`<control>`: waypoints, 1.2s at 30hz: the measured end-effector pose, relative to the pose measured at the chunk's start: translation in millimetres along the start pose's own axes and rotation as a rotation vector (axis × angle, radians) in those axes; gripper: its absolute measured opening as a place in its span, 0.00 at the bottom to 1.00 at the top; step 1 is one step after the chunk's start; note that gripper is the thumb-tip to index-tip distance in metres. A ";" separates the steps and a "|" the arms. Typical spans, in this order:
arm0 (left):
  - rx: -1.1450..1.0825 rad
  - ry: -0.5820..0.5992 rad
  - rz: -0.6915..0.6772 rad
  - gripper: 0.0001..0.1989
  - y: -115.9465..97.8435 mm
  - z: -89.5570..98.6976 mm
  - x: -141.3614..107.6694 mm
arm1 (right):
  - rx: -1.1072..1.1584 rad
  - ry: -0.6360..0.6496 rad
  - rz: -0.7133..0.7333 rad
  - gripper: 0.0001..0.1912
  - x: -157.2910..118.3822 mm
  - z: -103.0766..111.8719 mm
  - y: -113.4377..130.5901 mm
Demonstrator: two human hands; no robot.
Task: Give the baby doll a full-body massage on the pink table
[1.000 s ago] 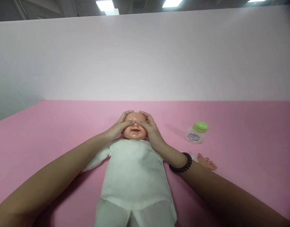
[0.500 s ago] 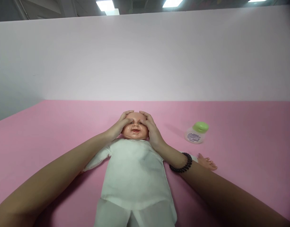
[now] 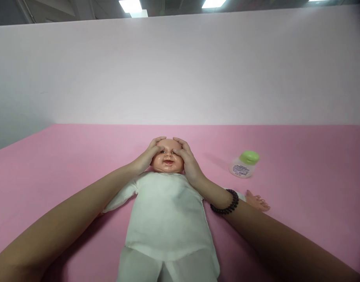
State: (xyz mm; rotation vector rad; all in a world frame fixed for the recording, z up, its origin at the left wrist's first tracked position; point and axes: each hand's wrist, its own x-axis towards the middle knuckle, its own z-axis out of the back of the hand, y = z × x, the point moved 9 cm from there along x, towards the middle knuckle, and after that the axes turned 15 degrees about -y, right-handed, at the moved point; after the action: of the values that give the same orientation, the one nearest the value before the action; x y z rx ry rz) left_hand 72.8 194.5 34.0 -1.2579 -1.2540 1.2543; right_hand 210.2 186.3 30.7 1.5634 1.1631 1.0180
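Observation:
A baby doll (image 3: 169, 215) with a hard plastic head and a white cloth body lies on its back, its head pointing away from me. My left hand (image 3: 148, 157) curves around the left side of the head, with the thumb beside one eye. On the opposite side, my right hand (image 3: 191, 162) cups the head in the same way, its thumb by the other eye. The fingers of both hands reach up over the top edges of the head. My right forearm covers part of the doll's arm, leaving its small plastic hand (image 3: 256, 201) showing beyond.
A small clear bottle (image 3: 241, 169) with a green cap and a printed label is on the pink table surface (image 3: 309, 176), to the right of the doll's head. White panels (image 3: 180, 70) rise behind and at the left. A dark beaded bracelet (image 3: 232, 201) circles my right wrist.
Both thumbs have shifted very slightly around the doll's eyes. The hands keep their hold on the head, and the doll and bottle stay in place.

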 end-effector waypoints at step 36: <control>-0.028 0.033 0.020 0.27 2.4 -1.2 0.0 | 0.024 -0.002 -0.022 0.27 0.9 -0.7 -1.2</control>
State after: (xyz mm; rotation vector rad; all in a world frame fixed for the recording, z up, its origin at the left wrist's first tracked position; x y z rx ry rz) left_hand 74.2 194.4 31.6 -1.3096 -1.2418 1.2289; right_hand 209.4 187.4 29.9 1.5665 1.1923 0.9913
